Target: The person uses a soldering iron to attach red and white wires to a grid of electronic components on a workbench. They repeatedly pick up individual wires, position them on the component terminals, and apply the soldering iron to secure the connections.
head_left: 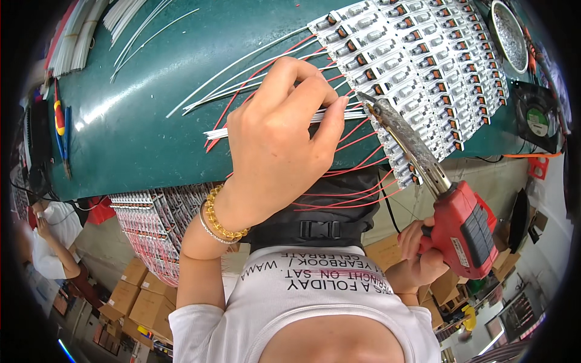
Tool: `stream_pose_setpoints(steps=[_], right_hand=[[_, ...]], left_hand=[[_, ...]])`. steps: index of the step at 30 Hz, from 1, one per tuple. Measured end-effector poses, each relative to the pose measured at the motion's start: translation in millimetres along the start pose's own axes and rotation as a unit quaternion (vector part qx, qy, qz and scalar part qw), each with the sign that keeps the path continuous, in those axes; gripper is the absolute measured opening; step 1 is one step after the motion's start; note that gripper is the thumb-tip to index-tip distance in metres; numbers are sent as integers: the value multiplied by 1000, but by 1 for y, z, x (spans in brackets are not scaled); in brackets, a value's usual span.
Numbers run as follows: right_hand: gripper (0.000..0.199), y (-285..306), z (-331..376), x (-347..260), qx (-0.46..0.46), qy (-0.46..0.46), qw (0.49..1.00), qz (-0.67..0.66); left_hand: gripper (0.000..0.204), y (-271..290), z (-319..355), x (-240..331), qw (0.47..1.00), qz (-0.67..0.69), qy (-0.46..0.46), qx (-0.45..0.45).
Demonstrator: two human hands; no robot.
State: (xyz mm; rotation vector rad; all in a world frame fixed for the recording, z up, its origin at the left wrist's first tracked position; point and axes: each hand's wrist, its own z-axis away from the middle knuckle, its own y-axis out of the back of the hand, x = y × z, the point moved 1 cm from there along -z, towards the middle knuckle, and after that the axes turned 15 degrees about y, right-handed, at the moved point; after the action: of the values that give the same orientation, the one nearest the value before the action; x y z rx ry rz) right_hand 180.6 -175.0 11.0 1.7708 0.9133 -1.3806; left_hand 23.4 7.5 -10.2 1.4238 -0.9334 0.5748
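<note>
My left hand (pixel 281 124), with a beaded bracelet on its wrist, pinches thin wires at the edge of a panel of small white circuit boards (pixel 411 66). A bundle of white wires (pixel 218 133) passes under its palm. Several red wires (pixel 363 160) run from the panel's near edge. My right hand (pixel 420 257) grips a red soldering gun (pixel 466 230) by its handle. The gun's tip points at the panel's edge, close to my left fingertips; whether it touches a board I cannot tell.
On the green table (pixel 151 139) lie loose white wires (pixel 145 45), a red-yellow screwdriver (pixel 59 118) and blue-handled tweezers (pixel 65 145). A round metal bowl (pixel 509 36) and a black fan (pixel 535 115) stand at right. More board panels (pixel 157 224) hang below the table edge. Another person (pixel 57 236) sits at far left.
</note>
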Motion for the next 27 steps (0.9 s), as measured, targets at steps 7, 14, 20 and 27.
stream_pose_setpoints(steps=[7, 14, 20, 27], right_hand=[[70, -3, -5, -5, -8, 25, 1000, 1], [76, 0, -5, -4, -16, 20, 1000, -19], [78, 3, 0, -1, 3, 22, 999, -31], [83, 10, 7, -1, 8, 4, 1000, -28]], left_hand=[[8, 0, 0, 0, 1000, 1, -1, 1], [9, 1, 1, 0, 1000, -12, -8, 7], [9, 3, 1, 5, 999, 17, -28, 0], [9, -4, 10, 6, 1000, -7, -22, 0]])
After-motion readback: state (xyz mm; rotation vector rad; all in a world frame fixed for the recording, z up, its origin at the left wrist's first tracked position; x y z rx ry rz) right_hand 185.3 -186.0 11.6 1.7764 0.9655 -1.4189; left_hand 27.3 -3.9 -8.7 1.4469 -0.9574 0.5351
